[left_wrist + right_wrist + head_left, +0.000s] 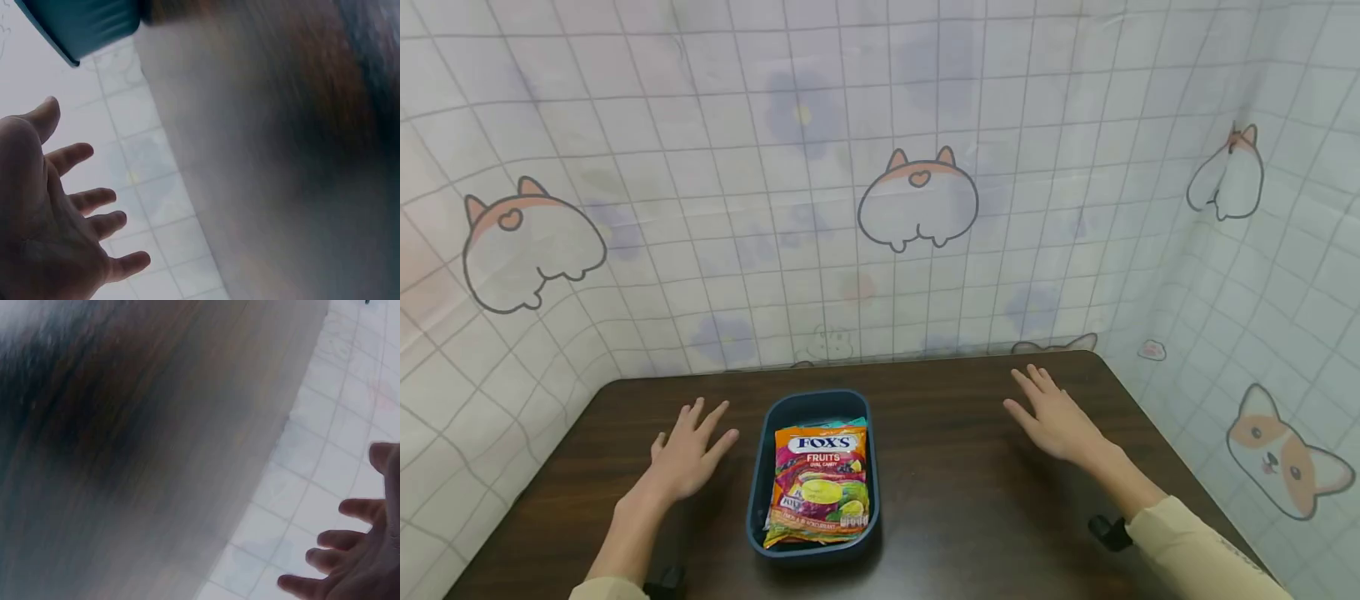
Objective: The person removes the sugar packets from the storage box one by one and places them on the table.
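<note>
A dark blue, rounded rectangular bin (pixel 876 500) stands on the table left of the middle. Inside it lies an orange and purple bag of Fox's fruit candy (pixel 822 479), with a teal wrapper edge showing behind its top. To the left of the bin hovers my left hand (pixel 688 454), fingers spread and holding nothing. The left wrist view shows its palm side and the bin's ribbed outer wall (pixel 94 25) beyond the thumb. My right hand (pixel 1060 421) is well to the right of the bin, fingers extended, also holding nothing.
The dark wood table (pixel 955 467) has rounded back corners. A white gridded cloth (pixel 910 300) with cartoon corgis hangs behind it and along both sides. Small black straps or mounts (pixel 1110 533) sit at the wrists.
</note>
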Tool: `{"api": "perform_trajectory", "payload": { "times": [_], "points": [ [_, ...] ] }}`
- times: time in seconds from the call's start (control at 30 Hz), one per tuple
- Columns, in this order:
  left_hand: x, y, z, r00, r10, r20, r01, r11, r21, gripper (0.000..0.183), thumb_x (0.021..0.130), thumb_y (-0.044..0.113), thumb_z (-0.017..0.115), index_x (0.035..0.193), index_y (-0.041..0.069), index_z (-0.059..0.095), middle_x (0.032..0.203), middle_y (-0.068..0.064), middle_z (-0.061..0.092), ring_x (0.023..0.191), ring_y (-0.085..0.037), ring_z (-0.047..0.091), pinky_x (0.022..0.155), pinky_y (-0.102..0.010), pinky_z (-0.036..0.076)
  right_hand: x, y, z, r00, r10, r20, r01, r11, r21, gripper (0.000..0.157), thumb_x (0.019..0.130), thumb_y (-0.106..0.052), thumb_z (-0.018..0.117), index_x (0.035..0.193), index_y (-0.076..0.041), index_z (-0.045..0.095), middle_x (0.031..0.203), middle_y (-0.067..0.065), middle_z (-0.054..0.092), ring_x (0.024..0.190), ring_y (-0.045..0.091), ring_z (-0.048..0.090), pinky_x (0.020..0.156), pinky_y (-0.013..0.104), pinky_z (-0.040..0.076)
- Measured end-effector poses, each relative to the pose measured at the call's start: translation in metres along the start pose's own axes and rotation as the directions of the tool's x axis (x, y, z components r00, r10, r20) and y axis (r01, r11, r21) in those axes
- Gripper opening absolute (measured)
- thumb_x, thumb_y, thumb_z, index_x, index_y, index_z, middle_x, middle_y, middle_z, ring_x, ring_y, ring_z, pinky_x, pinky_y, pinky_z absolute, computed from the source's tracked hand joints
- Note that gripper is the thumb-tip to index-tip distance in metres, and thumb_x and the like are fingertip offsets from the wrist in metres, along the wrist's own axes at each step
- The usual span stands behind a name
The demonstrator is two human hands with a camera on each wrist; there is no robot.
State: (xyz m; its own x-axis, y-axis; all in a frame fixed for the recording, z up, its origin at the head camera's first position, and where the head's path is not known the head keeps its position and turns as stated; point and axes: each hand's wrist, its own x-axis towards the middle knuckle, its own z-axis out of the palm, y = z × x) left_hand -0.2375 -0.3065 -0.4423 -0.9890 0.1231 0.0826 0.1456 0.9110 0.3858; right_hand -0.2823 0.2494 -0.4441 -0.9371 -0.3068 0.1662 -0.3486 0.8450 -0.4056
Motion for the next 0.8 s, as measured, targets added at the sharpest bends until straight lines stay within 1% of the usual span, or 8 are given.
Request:
{"api": "perform_trajectory", "payload": {
  "times": [0.13,0.27,0.33,0.47,0.53,0.63,0.7,0.8],
  "points": [
    [-0.005,0.009,0.001,0.998,0.029,-0.049,-0.03,0.999,-0.02,0.066,0.109,0.049,0.043,0.157,0.004,0.037,0.16,-0.035,0.022,0.145,-0.057,0.017,0.101,-0.082,0.015,-0.002,-0.006,0.002,0.998,-0.016,-0.066,0.019,0.999,0.042,0.066,0.11,-0.041,0.048,0.156,0.004,0.034,0.162,0.031,0.023,0.15,0.048,0.017,0.113,0.066,0.023],
    [-0.008,0.017,0.002,0.992,0.068,-0.11,-0.073,0.996,-0.047,0.06,0.11,0.043,0.045,0.154,0.003,0.042,0.155,-0.034,0.031,0.139,-0.058,0.029,0.097,-0.082,0.022,-0.004,-0.015,0.003,0.993,-0.036,-0.108,0.043,0.997,0.059,0.061,0.109,-0.039,0.05,0.152,0.003,0.041,0.16,0.029,0.03,0.148,0.048,0.025,0.112,0.066,0.028],
    [-0.01,0.021,0.003,0.988,0.084,-0.129,-0.095,0.992,-0.077,0.058,0.11,0.041,0.046,0.152,0.001,0.044,0.153,-0.033,0.034,0.137,-0.058,0.032,0.098,-0.082,0.024,-0.004,-0.02,0.005,0.99,-0.05,-0.133,0.059,0.996,0.064,0.056,0.109,-0.037,0.051,0.148,0.003,0.047,0.158,0.028,0.035,0.145,0.048,0.032,0.11,0.065,0.031],
    [-0.012,0.029,0.005,0.981,0.096,-0.17,-0.126,0.976,-0.178,0.054,0.11,0.037,0.047,0.148,-0.002,0.048,0.147,-0.03,0.043,0.133,-0.053,0.041,0.102,-0.075,0.031,-0.005,-0.032,0.007,0.975,-0.095,-0.2,0.117,0.988,0.1,0.044,0.108,-0.031,0.056,0.138,0.002,0.057,0.147,0.025,0.05,0.131,0.046,0.05,0.102,0.061,0.043],
    [-0.013,0.034,0.006,0.979,0.077,-0.19,-0.122,0.963,-0.241,0.052,0.11,0.036,0.049,0.145,-0.002,0.052,0.14,-0.026,0.051,0.126,-0.047,0.05,0.102,-0.068,0.038,-0.004,-0.038,0.009,0.965,-0.122,-0.233,0.157,0.978,0.137,0.037,0.106,-0.025,0.06,0.132,0.0,0.061,0.137,0.021,0.059,0.118,0.04,0.06,0.094,0.055,0.05],
    [-0.016,0.042,0.009,0.982,0.022,-0.188,-0.085,0.938,-0.336,0.05,0.109,0.036,0.052,0.142,-0.001,0.054,0.132,-0.021,0.057,0.119,-0.039,0.056,0.1,-0.061,0.045,-0.004,-0.048,0.012,0.957,-0.141,-0.254,0.199,0.955,0.218,0.028,0.103,-0.017,0.064,0.126,-0.002,0.064,0.122,0.014,0.066,0.105,0.031,0.066,0.084,0.048,0.055],
    [-0.016,0.047,0.011,0.987,-0.024,-0.16,-0.044,0.912,-0.407,0.05,0.108,0.036,0.053,0.142,0.0,0.054,0.13,-0.018,0.059,0.116,-0.035,0.058,0.096,-0.054,0.05,-0.004,-0.056,0.013,0.961,-0.139,-0.239,0.206,0.938,0.281,0.024,0.102,-0.015,0.066,0.124,-0.005,0.065,0.117,0.01,0.069,0.101,0.025,0.068,0.08,0.044,0.057],
    [-0.019,0.052,0.015,0.993,-0.073,-0.096,0.015,0.865,-0.501,0.051,0.108,0.036,0.054,0.144,0.0,0.051,0.132,-0.02,0.058,0.115,-0.034,0.06,0.092,-0.044,0.055,-0.007,-0.07,0.017,0.974,-0.127,-0.187,0.189,0.913,0.361,0.023,0.102,-0.018,0.066,0.123,-0.008,0.066,0.116,0.005,0.07,0.105,0.023,0.067,0.083,0.043,0.055]
  ]
}}
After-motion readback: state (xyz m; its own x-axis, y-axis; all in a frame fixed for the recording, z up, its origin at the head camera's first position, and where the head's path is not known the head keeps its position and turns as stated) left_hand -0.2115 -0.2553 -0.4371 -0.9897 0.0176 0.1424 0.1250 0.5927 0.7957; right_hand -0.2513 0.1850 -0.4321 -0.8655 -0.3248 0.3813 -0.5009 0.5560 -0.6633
